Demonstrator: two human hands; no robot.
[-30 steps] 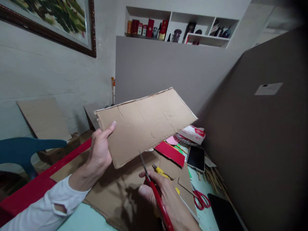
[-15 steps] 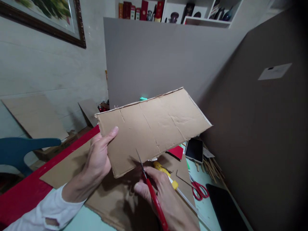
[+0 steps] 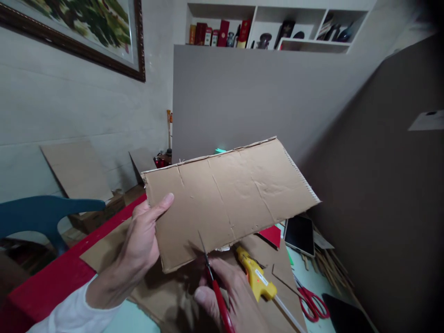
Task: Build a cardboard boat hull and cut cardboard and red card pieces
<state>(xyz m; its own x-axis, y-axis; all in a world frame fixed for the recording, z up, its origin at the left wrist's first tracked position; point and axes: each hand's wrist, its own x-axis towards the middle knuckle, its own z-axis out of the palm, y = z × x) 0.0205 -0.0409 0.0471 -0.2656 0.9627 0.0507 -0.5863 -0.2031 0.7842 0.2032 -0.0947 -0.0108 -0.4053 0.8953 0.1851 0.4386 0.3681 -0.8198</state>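
Observation:
A creased, roughly rectangular piece of brown cardboard (image 3: 229,194) is held up, tilted, above the table. My left hand (image 3: 144,236) grips its left edge, thumb on the near face and the other fingers behind. In my right hand (image 3: 232,291) are red-handled scissors (image 3: 219,296). One thin blade points up across the cardboard's near face by the lower edge; the other blade cannot be made out. Under my hands lie larger cardboard sheets (image 3: 152,296). Close to my right hand rests a yellow hot glue gun (image 3: 258,277) with a white glue stick in its back end.
To the right are a second pair of red scissors (image 3: 314,303), a bent metal rod (image 3: 286,282), a phone (image 3: 300,235) and several wooden sticks (image 3: 333,268). Grey panels (image 3: 236,97) stand behind and to the right. A blue chair (image 3: 52,210) is at the left.
My view has shifted, so the background sits lower and farther right, and more of the glue gun shows. Both hands keep their holds on the cardboard and the scissors.

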